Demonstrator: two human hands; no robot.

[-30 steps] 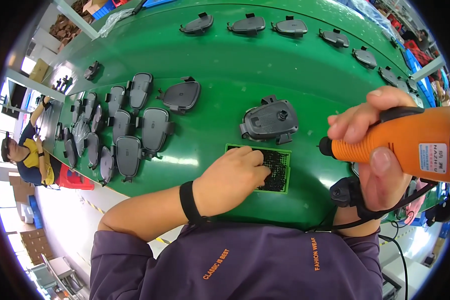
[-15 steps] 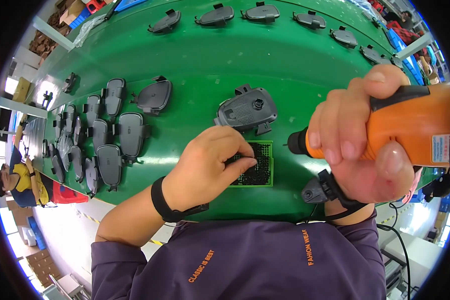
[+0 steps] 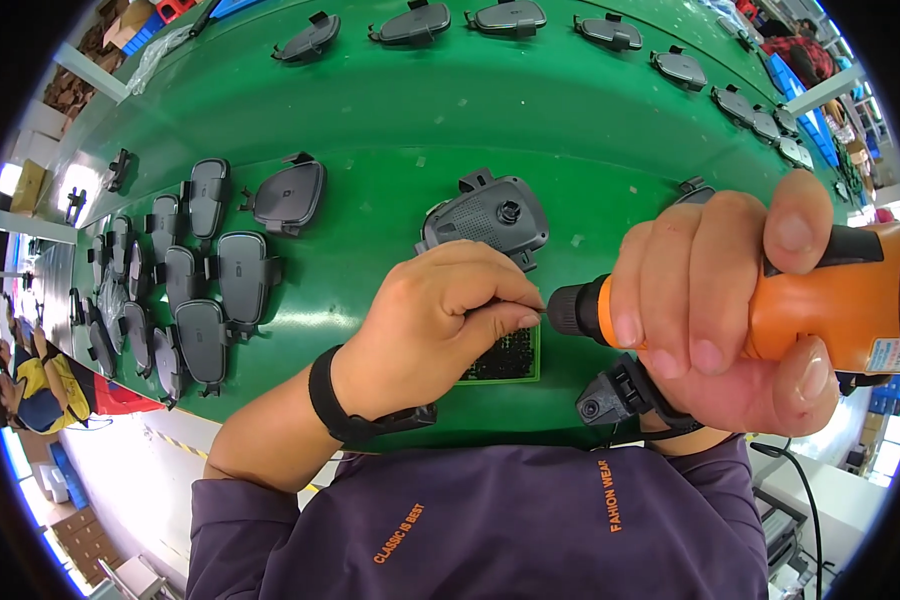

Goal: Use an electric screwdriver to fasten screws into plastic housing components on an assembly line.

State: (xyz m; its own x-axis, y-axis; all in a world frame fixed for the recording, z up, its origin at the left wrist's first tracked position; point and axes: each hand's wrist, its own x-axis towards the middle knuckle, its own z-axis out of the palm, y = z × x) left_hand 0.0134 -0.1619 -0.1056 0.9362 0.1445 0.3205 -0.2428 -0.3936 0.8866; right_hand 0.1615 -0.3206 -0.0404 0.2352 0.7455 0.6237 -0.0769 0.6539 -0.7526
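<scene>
The right hand (image 3: 715, 290) grips an orange electric screwdriver (image 3: 795, 305), its black nose (image 3: 575, 308) pointing at the left hand (image 3: 440, 315). The left thumb and forefinger are pinched together right at the tip; whether a small piece sits between them is too small to tell. The likeliest trouble lies there: if the tool starts spinning now, the bit could nip a fingertip, or flick away anything seated crookedly on it. Below the pinch is a shallow green tray (image 3: 538, 366) of tiny black parts (image 3: 505, 360); a dropped piece would probably vanish among them, and a low wrist could tip the tray and scatter them over the green worktop (image 3: 390, 130).

The dark grey housing (image 3: 480, 208) lies back-up just beyond the tray, its near edge partly hidden by the left hand. It looks unclamped, so a knock or a slanting push could slide it or scuff its back, well apart from the finished-looking grey holders (image 3: 244, 275) on the left
</scene>
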